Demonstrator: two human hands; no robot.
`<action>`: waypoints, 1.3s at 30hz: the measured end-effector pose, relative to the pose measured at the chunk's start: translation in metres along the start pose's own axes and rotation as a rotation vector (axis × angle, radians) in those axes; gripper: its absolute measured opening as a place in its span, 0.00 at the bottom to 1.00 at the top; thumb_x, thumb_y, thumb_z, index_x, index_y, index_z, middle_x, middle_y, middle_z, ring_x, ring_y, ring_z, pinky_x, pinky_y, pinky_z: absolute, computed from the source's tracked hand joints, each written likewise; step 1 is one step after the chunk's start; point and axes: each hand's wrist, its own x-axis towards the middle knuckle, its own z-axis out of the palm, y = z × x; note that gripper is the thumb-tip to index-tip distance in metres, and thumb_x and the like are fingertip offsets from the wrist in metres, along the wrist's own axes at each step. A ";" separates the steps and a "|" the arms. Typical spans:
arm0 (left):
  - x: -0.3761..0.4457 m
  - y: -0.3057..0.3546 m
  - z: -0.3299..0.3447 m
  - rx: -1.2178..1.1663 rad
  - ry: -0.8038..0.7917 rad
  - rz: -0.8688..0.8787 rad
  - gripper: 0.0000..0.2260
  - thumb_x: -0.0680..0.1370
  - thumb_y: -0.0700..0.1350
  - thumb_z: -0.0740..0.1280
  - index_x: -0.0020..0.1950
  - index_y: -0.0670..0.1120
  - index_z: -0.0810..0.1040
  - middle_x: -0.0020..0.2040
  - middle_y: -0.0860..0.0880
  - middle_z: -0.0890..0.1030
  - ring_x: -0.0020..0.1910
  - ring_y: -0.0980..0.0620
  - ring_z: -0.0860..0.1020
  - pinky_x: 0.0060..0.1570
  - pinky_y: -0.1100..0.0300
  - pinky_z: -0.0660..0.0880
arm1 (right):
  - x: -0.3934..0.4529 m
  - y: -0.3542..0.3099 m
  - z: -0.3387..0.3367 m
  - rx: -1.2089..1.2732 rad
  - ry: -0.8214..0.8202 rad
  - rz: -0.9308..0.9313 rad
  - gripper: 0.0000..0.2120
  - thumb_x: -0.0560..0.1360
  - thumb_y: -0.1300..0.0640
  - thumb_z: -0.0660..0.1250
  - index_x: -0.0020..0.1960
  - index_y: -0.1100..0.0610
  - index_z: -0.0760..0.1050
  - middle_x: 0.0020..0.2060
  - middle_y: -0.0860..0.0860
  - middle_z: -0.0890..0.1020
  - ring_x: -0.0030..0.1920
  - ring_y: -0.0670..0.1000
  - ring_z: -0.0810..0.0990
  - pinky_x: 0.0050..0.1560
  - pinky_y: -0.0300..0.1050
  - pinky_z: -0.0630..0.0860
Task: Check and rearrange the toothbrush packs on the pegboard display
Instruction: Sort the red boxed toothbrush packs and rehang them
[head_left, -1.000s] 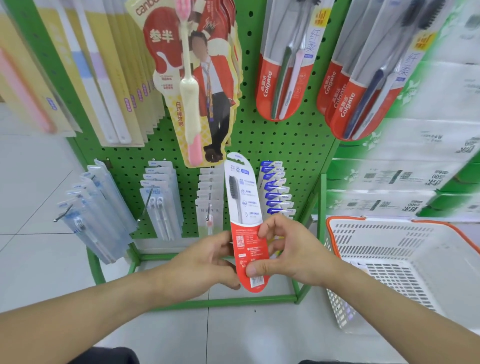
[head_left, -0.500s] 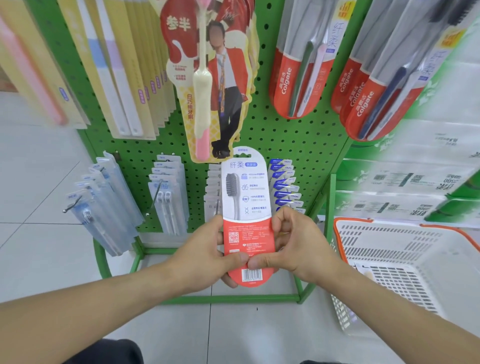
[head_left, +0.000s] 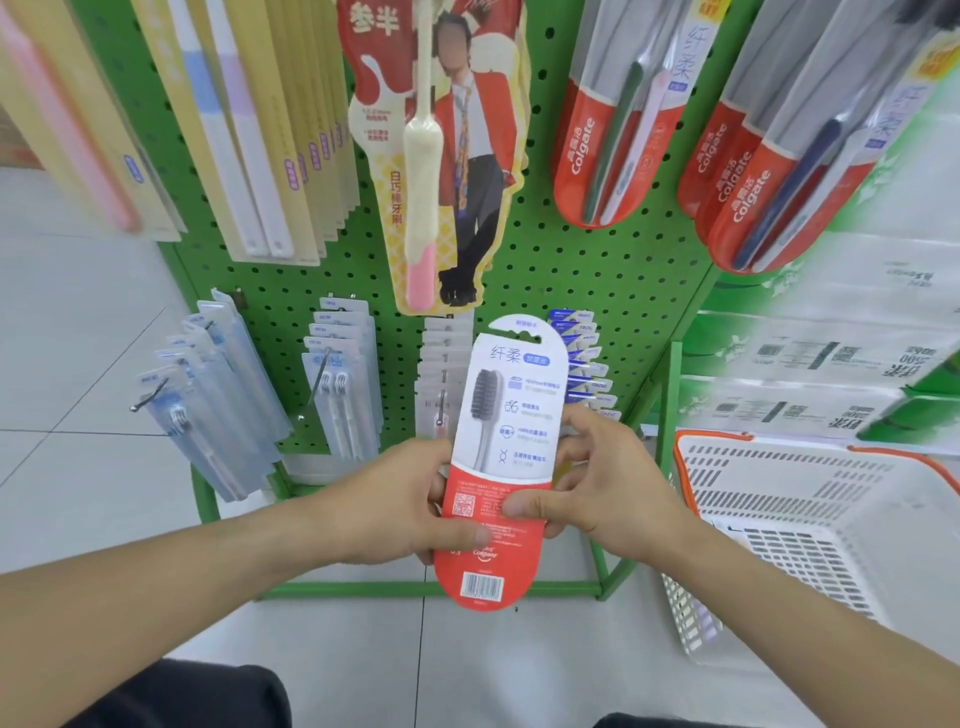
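Toothbrush pack (head_left: 501, 467), a tall card with a grey-bristled brush printed on the white upper part and a red lower part bearing a barcode, is held upright in front of the green pegboard (head_left: 571, 270), its printed back turned to the camera. Left hand (head_left: 410, 512) grips its left edge, thumb pressed across the red part, while right hand (head_left: 602, 491) pinches the right edge, thumb on the face and fingers curled behind. The pack hangs on no hook; it sits clear of the board, just in front of the lower row of small packs (head_left: 447, 364) and blue-and-white packs (head_left: 584, 364). This looks like the checking step: the card is squared to the eyes as if its text and barcode were being read. Next the pack will likely need a home, and the matching red packs (head_left: 618, 135) hang higher on the right, so the hanging hole at its rounded top would have to be lifted and threaded over a peg there. A white basket (head_left: 810, 519) stands on the floor to the right.
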 end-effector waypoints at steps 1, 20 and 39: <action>0.001 0.000 -0.001 -0.014 0.008 -0.008 0.21 0.74 0.37 0.76 0.59 0.56 0.75 0.53 0.54 0.86 0.52 0.53 0.85 0.51 0.44 0.83 | 0.000 0.000 0.000 -0.001 -0.028 -0.016 0.30 0.62 0.63 0.84 0.59 0.49 0.76 0.43 0.51 0.87 0.35 0.57 0.86 0.32 0.55 0.83; -0.005 0.004 -0.007 -0.068 -0.078 -0.055 0.15 0.78 0.41 0.72 0.63 0.46 0.76 0.54 0.46 0.86 0.51 0.46 0.86 0.48 0.44 0.83 | -0.001 0.008 -0.005 -0.037 -0.256 0.058 0.12 0.74 0.57 0.76 0.57 0.53 0.82 0.43 0.53 0.88 0.37 0.55 0.86 0.31 0.46 0.78; 0.002 0.007 -0.001 -0.103 0.078 -0.089 0.09 0.82 0.45 0.65 0.61 0.44 0.77 0.46 0.40 0.87 0.44 0.41 0.86 0.44 0.41 0.83 | 0.000 0.001 0.004 -0.180 -0.051 0.094 0.27 0.59 0.54 0.86 0.52 0.55 0.76 0.42 0.51 0.85 0.31 0.55 0.83 0.27 0.52 0.80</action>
